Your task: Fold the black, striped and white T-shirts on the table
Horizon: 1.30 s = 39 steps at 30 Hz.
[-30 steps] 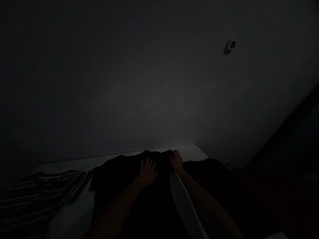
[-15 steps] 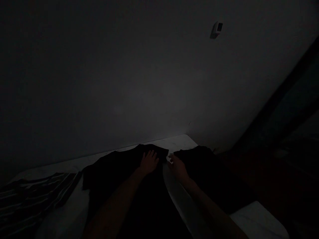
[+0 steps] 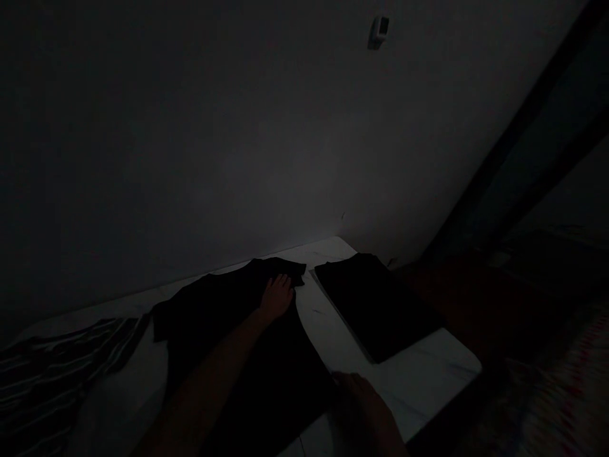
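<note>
A black T-shirt (image 3: 223,311) lies spread out on the white marbled table (image 3: 409,381), its neck toward the wall and its short sleeves to the sides. My left hand (image 3: 277,297) rests flat on the shirt near the right sleeve, fingers stretched out. Down at the right edge of the hem, my right hand (image 3: 361,393) has its fingers closed on the shirt's fabric; the dim light hides the fingertips in part.
A folded black garment (image 3: 375,304) lies on the table's right side. At the left is a striped dark garment (image 3: 61,362). Behind the table rises a plain wall (image 3: 214,139) with a small white device (image 3: 379,28). Patterned fabric (image 3: 561,387) shows at lower right.
My right hand has moved from beside the right sleeve down to the shirt's lower right edge. My left hand stays on the shirt. The view has turned slightly to the right.
</note>
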{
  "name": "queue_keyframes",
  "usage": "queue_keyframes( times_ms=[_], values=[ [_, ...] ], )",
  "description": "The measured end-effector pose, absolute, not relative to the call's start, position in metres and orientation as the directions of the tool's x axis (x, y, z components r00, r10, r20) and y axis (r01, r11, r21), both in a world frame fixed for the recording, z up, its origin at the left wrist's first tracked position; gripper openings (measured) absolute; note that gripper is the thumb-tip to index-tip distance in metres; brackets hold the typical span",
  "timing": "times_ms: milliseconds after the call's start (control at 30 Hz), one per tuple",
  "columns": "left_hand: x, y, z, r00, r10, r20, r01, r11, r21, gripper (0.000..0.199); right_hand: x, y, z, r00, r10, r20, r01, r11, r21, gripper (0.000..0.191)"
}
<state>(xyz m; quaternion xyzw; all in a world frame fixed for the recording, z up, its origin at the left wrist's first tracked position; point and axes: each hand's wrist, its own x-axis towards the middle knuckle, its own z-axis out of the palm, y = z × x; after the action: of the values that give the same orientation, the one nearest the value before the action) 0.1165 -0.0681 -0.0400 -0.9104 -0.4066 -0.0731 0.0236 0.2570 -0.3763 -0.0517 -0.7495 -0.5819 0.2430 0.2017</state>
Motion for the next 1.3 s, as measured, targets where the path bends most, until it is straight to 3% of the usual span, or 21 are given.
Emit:
queue_keyframes(
  times_ms=[267,467,567,900,1033,1200,1300],
  values=[
    [0.120,-0.072,-0.044,0.663,0.745,0.073,0.747,-0.665,-0.002,0.060,0.246,-0.365,-0.035,0.243,0.970,-0.007,0.829,-0.211,-0.518,0.043],
    [0.120,-0.076,-0.039,0.662,0.747,0.052,0.747,-0.664,0.021,0.061,0.261,-0.393,-0.085,0.162,0.956,0.246,0.913,-0.050,-0.405,0.050],
    [0.119,-0.076,-0.037,0.661,0.748,0.054,0.748,-0.663,0.030,0.060,0.269,-0.413,-0.108,0.124,0.947,0.296,0.934,-0.010,-0.357,0.057],
    [0.126,-0.081,-0.029,0.674,0.738,0.032,0.734,-0.674,0.086,0.057,0.258,-0.409,-0.085,0.200,0.958,0.205,0.899,-0.096,-0.428,0.043],
    [0.116,-0.095,-0.020,0.661,0.745,0.091,0.733,-0.667,0.136,0.056,0.258,-0.405,-0.071,0.206,0.969,0.134,0.894,-0.131,-0.428,0.031],
    [0.029,-0.173,-0.010,0.756,0.645,0.107,0.626,-0.762,0.167,0.050,0.255,-0.407,-0.059,0.257,0.963,0.086,0.879,-0.196,-0.436,0.037],
    [-0.047,-0.250,-0.013,0.733,0.675,0.083,0.649,-0.731,0.210,0.039,0.256,-0.409,-0.057,0.227,0.969,0.093,0.883,-0.165,-0.440,0.048]
  ],
)
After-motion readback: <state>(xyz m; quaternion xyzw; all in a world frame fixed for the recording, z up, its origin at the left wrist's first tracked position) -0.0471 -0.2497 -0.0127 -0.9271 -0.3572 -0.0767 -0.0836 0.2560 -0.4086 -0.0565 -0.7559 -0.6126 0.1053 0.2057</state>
